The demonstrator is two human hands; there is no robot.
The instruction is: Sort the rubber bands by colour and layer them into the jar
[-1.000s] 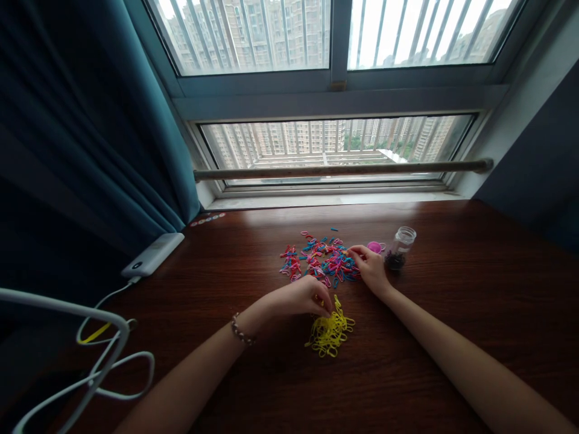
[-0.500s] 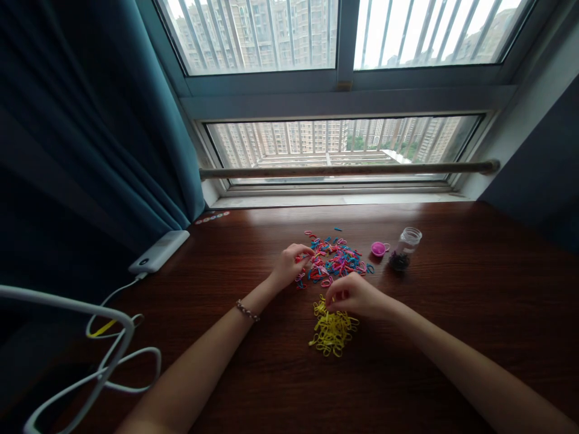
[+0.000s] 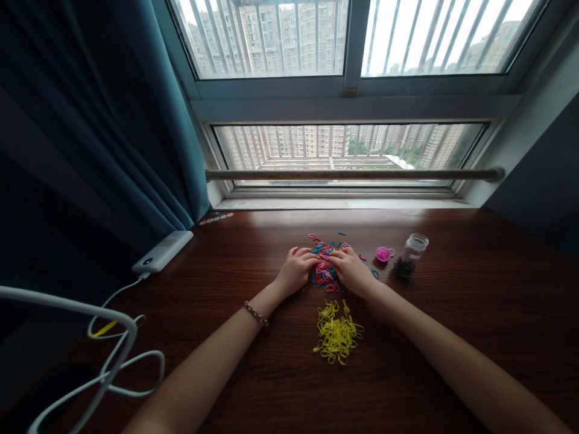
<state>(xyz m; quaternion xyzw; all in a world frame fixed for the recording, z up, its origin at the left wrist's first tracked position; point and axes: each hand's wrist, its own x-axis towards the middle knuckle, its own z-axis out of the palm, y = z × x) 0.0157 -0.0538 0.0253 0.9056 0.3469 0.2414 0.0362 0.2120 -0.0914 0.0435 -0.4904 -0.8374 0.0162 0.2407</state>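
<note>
A heap of small red, pink and blue elastic bands (image 3: 326, 274) lies on the dark wooden table (image 3: 452, 313). Both my hands rest on that heap, fingertips meeting over it. My left hand (image 3: 296, 270), a beaded bracelet on its wrist, has its fingers curled down into the bands. My right hand (image 3: 350, 268) is curled the same way beside it. Whether either hand pinches a band is hidden by the fingers. Nearer to me lies a separate pile of yellow bands (image 3: 337, 334), untouched.
A pink lid (image 3: 383, 254) and a small open glass jar (image 3: 411, 253) with dark contents stand right of the heap. A white power bank (image 3: 161, 251) with a cable (image 3: 113, 355) lies at the left by the teal curtain (image 3: 90, 138). The window sill runs behind.
My right hand left the yellow pile and moved up to the mixed heap. My left hand stayed on the heap, shifting slightly right. The camera tilted a little.
</note>
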